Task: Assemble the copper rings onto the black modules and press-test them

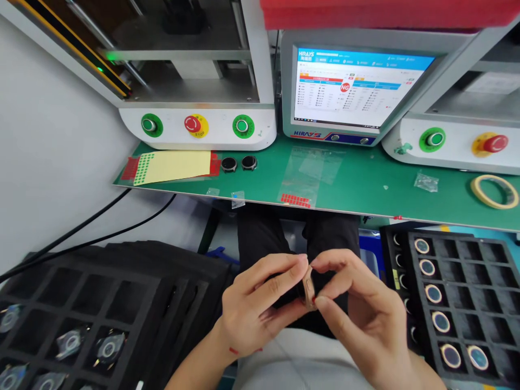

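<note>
Above my lap, my left hand (260,295) grips a gold watch case (309,287) edge-on, its fingers along the top and the thumb below. A slot-like button shows on the case's side. My right hand (361,309) is closed in a pinch at the right side of the case. By its fingertips, against the case's lower edge, sits a tiny red piece (313,299) that looks like a sticker. Its index fingertip rests near the top of the case. The watch's front and back faces are mostly hidden by my fingers.
Two dark round watches (229,164) lie on the green bench (260,181), near a yellow sheet (174,167), a bag with red stickers (296,201) and a tape roll (494,192). Black foam trays (467,292) flank me, holding watch parts. A monitor (357,86) shows "NG" between presses.
</note>
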A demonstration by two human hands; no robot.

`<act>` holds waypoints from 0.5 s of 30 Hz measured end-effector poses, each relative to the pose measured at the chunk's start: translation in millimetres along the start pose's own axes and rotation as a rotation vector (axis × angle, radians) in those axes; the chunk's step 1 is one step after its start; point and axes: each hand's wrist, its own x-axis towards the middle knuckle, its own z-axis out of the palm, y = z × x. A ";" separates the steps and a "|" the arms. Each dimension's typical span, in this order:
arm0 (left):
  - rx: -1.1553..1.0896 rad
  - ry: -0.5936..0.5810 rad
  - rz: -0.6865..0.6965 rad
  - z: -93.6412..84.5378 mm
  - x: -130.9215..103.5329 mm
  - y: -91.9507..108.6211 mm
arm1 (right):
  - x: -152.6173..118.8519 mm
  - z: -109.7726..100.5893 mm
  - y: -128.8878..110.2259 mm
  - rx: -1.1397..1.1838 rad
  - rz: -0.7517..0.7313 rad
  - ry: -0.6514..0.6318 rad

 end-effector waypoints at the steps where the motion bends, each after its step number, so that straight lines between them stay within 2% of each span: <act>1: 0.003 0.000 0.001 -0.9 -0.1 -0.5 | 1.0 -0.9 4.8 0.080 0.062 -0.053; 4: -0.020 -0.021 -0.006 -3.8 -0.8 -2.0 | 5.4 -1.2 21.5 0.389 0.273 -0.180; 6: -0.071 -0.020 -0.006 -4.1 -1.3 -3.2 | 7.5 1.7 30.6 0.541 0.376 -0.198; 9: -0.255 -0.034 -0.053 0.9 -1.6 -5.6 | 7.8 7.4 35.1 0.640 0.431 -0.192; 12: -0.623 -0.077 -0.276 10.9 -1.4 -8.7 | 7.4 7.7 33.1 0.720 0.446 -0.132; 15: -1.036 -0.054 -0.542 20.0 -1.8 -11.2 | 8.4 0.8 35.6 0.690 0.394 0.025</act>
